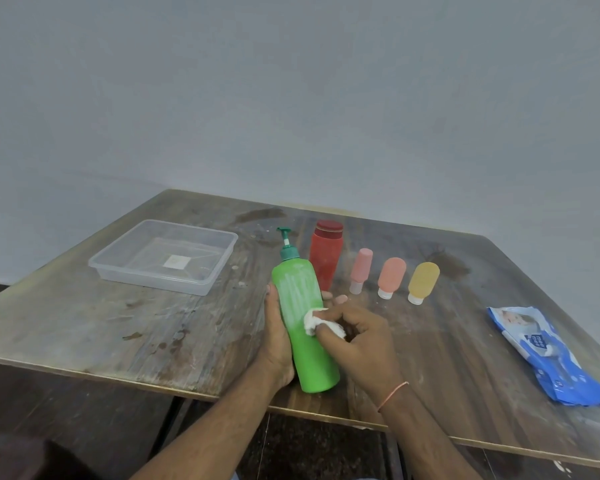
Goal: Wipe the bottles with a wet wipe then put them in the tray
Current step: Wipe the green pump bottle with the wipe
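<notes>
Head view looks down on a worn wooden table (84,327), its near edge chipped, with a dark floor below and a plain grey wall behind. Nearest, the green pump bottle (305,327) is tilted over the table's near edge, pump pointing away, pale wet streaks on its upper body. The left hand (278,344) grips it from the left side, fingers wrapped behind. The right hand (359,337) pinches a crumpled white wet wipe (314,322) against the bottle's side. A blue wipes packet (548,355) lies to the right. Farther back stand a red bottle (324,258), a pink tube (361,268), an orange tube (390,276) and a yellow tube (422,281). A clear plastic tray (118,268) sits at the far left.
</notes>
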Motion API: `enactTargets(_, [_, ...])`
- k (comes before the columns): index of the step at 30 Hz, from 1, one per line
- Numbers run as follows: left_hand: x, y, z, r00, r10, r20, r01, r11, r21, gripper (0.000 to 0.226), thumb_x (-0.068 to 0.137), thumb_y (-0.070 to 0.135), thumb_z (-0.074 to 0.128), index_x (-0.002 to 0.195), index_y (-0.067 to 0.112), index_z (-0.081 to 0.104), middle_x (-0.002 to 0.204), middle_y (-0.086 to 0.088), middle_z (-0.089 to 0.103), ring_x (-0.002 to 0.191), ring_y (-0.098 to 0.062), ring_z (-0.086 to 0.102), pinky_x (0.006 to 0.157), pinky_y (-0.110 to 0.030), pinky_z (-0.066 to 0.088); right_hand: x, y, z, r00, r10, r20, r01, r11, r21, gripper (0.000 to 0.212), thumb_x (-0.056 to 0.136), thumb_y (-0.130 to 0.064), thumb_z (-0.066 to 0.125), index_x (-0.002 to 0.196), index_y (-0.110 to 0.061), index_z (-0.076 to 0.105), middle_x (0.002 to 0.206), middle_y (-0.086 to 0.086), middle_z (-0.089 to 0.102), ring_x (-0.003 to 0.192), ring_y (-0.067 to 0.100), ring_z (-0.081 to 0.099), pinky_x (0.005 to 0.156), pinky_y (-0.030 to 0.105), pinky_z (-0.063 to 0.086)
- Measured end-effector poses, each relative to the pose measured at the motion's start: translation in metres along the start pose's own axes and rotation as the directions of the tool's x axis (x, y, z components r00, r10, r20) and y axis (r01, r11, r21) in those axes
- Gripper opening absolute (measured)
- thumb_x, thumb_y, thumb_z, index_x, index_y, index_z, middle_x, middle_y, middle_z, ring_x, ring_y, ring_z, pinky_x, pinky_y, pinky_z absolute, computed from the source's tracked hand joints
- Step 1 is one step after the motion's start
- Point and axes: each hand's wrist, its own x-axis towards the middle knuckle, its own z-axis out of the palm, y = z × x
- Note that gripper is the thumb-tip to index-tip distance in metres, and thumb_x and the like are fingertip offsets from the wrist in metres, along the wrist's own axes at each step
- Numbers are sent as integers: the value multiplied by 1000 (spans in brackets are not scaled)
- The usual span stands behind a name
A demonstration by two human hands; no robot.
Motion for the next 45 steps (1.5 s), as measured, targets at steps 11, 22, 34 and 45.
enactTargets(11, [2,-1,0,998,70,6,-70,997,18,101,79,95,43,114,5,74,115,-29,69,106,-41,67,101,-56,54,0,1,-3,987,-163,17,161,949,-269,14,82,-30,78,95,-28,83,90,-16,77,85,5,73,70,31,59])
enactTargets(22, [2,-3,-3,998,5,55,-3,999,-39,95,94,88,23,121,5,61,120,-35,66,94,-38,72,82,-41,60,-9,-18,13,865,-421,274,495,623,-605,10,84,-36,74,93,-36,78,79,-10,67,70,14,67,55,32,52])
enactTargets(34, [2,-4,-8,999,-17,43,20,998,-54,92,93,86,36,129,5,61,141,-40,55,122,-44,58,104,-48,48,5,-29,23,896,-394,208,417,580,-699,17,83,-38,74,98,-38,81,82,-10,72,70,14,69,53,32,53])
enactTargets(45, [2,-6,-6,1000,10,19,-8,997,-71,98,80,90,54,127,6,69,138,-34,57,125,-43,57,114,-54,42,12,-33,22,918,-362,162,366,615,-699,19,83,-39,72,100,-38,80,85,-10,75,69,16,70,52,32,55])
